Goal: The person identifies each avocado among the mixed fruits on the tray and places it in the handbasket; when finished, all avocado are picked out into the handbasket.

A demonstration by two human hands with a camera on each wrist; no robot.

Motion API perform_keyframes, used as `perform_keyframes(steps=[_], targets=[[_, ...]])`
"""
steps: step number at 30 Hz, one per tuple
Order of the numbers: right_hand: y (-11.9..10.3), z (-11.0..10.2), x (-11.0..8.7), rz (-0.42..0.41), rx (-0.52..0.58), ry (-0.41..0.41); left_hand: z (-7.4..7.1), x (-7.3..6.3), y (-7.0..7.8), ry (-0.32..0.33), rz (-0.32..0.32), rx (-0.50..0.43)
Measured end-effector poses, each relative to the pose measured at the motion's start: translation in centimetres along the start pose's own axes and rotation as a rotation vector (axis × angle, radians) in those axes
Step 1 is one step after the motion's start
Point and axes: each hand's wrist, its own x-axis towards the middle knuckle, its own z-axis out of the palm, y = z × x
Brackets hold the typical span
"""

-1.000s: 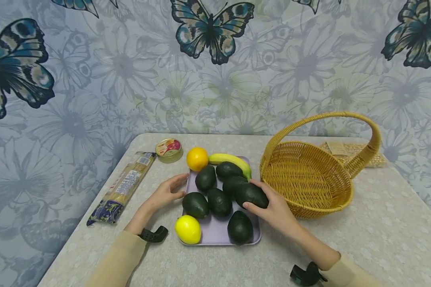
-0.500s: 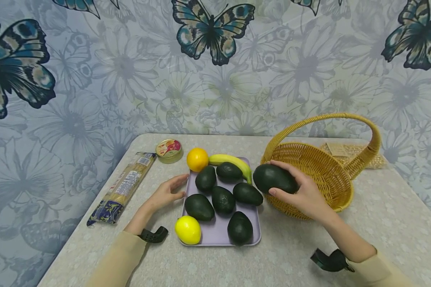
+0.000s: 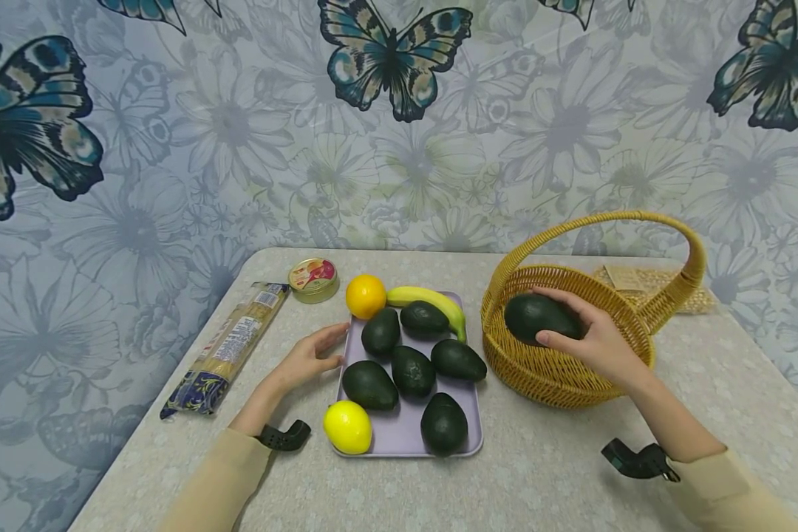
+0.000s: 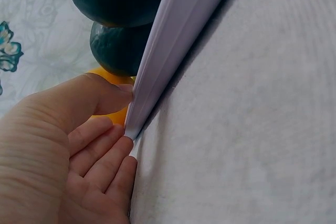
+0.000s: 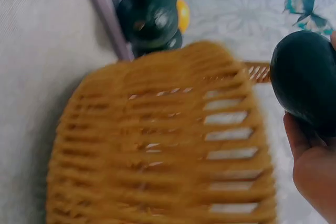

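My right hand (image 3: 598, 343) holds a dark green avocado (image 3: 540, 318) over the wicker basket (image 3: 558, 384), thumb on the near side and fingers over the far side. The right wrist view shows this avocado (image 5: 304, 80) above the basket's rim. My left hand (image 3: 309, 356) lies at the left edge of the lilac tray (image 3: 399, 436). In the left wrist view its thumb tip meets the tray's side (image 4: 163, 40), its fingers loosely extended below. Several avocados (image 3: 369, 385) lie on the tray with a yellow lemon (image 3: 348, 427), an orange (image 3: 366, 295) and a banana (image 3: 428, 297).
The basket's tall handle (image 3: 612, 216) arches over it. Behind stands a flat woven item (image 3: 618, 275). Left of the tray lie a pasta packet (image 3: 229, 347) and a round tin (image 3: 313, 281). A patterned wall (image 3: 399, 185) borders the table's back.
My right hand has lifted an avocado off the tray's right side and carried it rightward over the basket. Avocados left on the tray shifted slightly. My left hand stays put.
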Motion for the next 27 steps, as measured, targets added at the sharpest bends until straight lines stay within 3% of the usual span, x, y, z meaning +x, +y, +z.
perform_keyframes(steps=[5, 14, 27], targets=[[1.5, -0.4, 0.1, 0.078, -0.057, -0.019, 0.0, 0.0, -0.1, -0.001, 0.002, -0.012], [3.5, -0.8, 0.4, 0.187, -0.078, -0.128, 0.1, 0.1, 0.1, -0.008, -0.006, -0.018], [5.0, -0.4, 0.9, 0.186, -0.118, -0.258, 0.0, 0.0, -0.2, -0.011, -0.003, -0.028]])
